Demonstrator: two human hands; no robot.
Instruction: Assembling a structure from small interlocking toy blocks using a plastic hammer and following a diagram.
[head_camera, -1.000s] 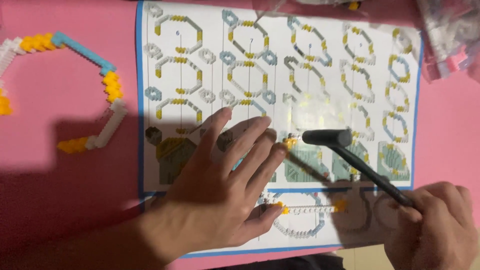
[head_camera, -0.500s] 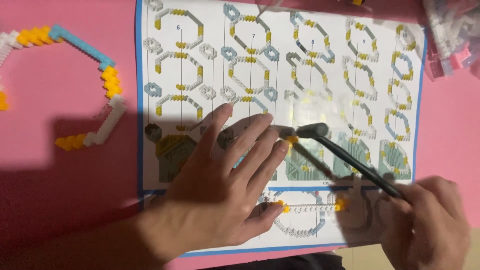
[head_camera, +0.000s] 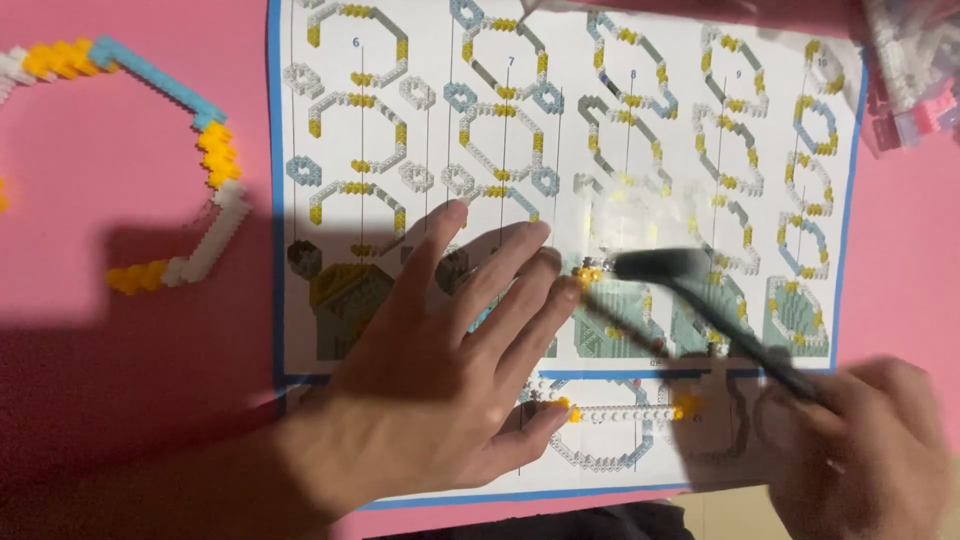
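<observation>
My left hand (head_camera: 440, 350) lies flat, fingers spread, on a printed instruction sheet (head_camera: 700, 130) showing ring-shaped brick builds. Its fingertips rest beside a small yellow and white brick piece (head_camera: 587, 272) on the sheet. My right hand (head_camera: 860, 450) grips the handle of a small dark hammer (head_camera: 700, 290); the blurred head hangs just right of that piece. A white and yellow brick strip (head_camera: 620, 412) lies on the sheet below my left hand's thumb.
A curved chain of blue, yellow and white bricks (head_camera: 190, 130) lies on the pink surface (head_camera: 120, 400) at the left. Clear bags of loose bricks (head_camera: 915, 70) sit at the top right corner.
The hammer head has swung left toward the small yellow piece and then back slightly right; it is blurred now. My left hand has stayed flat on the sheet.
</observation>
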